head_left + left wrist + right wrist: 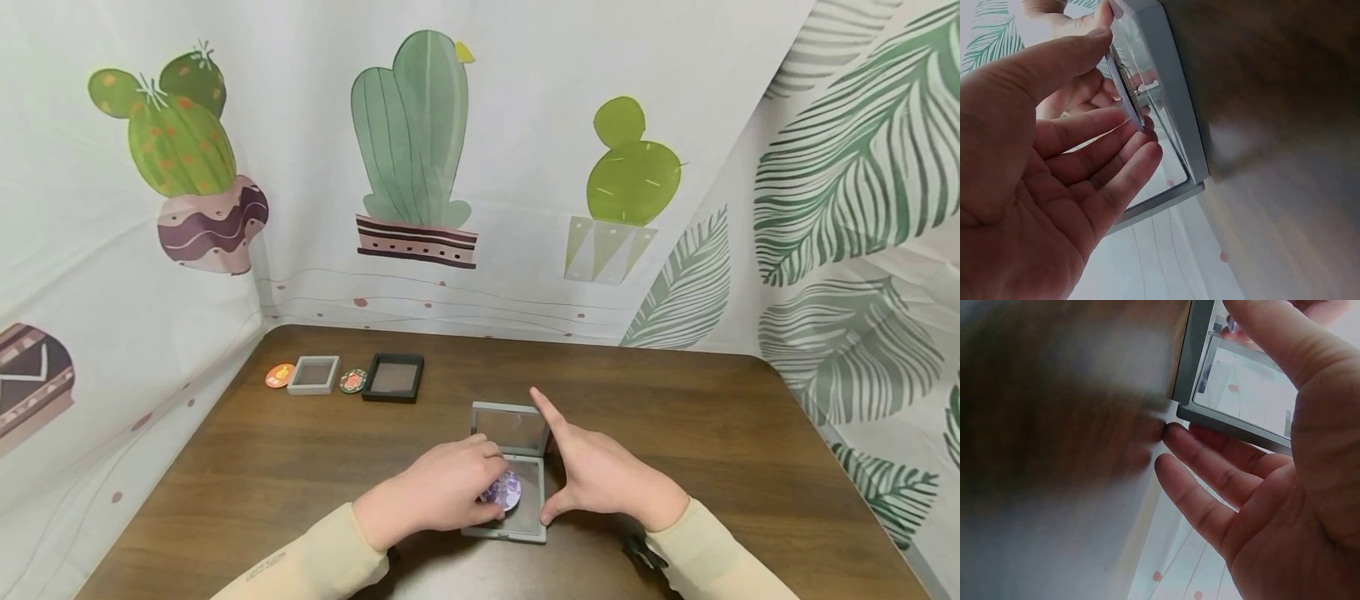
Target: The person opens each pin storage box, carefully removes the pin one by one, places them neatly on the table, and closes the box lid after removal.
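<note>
A grey hinged display case (543,500) with clear film panes lies unfolded on the table, its lid (512,421) raised at the back. My left hand (453,483) pinches a round purple-and-white pin badge (510,490) by its edge, over the lower half of the case. Seen edge-on in the left wrist view, the badge (1124,87) has a metal pin on its underside, facing the film. My right hand (600,467) is spread at the right side of the case. Its thumb is at the lower frame's right edge, and its straight fingers (1200,494) reach alongside the lid.
Toward the back left of the brown table (315,467) lie an orange badge (280,375), a small grey case (313,375), a dark green and red badge (353,381) and a black case (393,378). A printed cactus curtain (517,167) hangs behind the table.
</note>
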Demonstrator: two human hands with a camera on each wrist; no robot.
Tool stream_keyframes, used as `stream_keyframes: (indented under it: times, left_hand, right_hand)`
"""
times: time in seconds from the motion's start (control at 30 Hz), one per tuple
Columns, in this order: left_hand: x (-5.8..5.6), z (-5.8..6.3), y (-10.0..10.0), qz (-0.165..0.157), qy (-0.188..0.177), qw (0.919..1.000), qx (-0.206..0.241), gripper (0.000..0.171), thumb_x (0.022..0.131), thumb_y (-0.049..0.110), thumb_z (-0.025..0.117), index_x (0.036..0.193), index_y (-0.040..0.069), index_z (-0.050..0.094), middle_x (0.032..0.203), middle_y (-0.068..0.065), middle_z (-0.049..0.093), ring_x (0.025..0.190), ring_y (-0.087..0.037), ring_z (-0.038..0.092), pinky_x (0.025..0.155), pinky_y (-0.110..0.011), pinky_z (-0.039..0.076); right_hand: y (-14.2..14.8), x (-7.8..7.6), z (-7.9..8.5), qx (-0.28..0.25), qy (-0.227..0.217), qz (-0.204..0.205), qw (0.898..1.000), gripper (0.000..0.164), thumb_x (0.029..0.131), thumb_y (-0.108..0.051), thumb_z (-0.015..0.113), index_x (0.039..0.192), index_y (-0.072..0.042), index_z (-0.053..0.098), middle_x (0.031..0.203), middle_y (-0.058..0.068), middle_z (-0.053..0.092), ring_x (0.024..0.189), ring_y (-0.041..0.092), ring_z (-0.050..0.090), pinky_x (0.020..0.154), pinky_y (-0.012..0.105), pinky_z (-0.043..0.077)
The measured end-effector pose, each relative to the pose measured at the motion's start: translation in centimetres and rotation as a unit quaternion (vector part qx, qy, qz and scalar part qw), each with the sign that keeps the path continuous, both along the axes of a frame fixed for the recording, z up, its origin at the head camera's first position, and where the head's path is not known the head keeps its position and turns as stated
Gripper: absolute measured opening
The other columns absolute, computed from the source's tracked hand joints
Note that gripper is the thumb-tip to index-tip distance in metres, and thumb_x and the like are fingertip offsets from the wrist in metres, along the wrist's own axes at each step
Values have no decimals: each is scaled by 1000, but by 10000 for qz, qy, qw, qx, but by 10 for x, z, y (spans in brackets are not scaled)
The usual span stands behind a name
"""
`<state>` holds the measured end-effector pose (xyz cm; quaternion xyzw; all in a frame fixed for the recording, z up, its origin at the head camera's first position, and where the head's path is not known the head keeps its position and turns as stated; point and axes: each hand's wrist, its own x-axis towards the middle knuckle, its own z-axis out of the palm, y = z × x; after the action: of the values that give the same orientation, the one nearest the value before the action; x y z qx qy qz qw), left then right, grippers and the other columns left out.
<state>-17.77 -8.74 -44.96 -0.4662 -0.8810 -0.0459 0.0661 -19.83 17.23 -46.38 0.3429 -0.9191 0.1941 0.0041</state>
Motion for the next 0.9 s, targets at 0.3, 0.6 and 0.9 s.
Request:
stream_keyframes:
  times: [0.3, 0.6, 0.9]
  left_hand:
    - [-3, 0, -11, 100, 75, 9999, 2, 47, 80, 48, 76, 114, 16, 67, 107, 7, 62, 96, -8, 52, 79, -24, 48]
    - [-7, 1, -27, 268, 115, 9995, 118, 46, 80, 48, 75, 112, 16, 67, 106, 7, 62, 99, -10, 52, 81, -26, 49]
    - [-7, 1, -46, 462, 80, 9984, 331, 44, 79, 45, 74, 110, 15, 68, 102, 8, 60, 96, -9, 52, 80, -27, 49]
  right_hand:
    - [0, -1, -1, 30, -77, -21, 10000, 155, 48, -70, 85, 156, -25, -16, 80, -7, 52, 63, 7, 50, 71, 32, 51]
    - [-1, -1, 1, 4, -114, -58, 9999, 155, 48, -70, 85, 156, -28, -17, 83, -6, 54, 66, 9, 51, 72, 34, 51]
    - [0, 0, 0, 16, -75, -79, 9999, 155, 47, -70, 85, 156, -27, -16, 93, -2, 59, 70, 8, 53, 76, 34, 52]
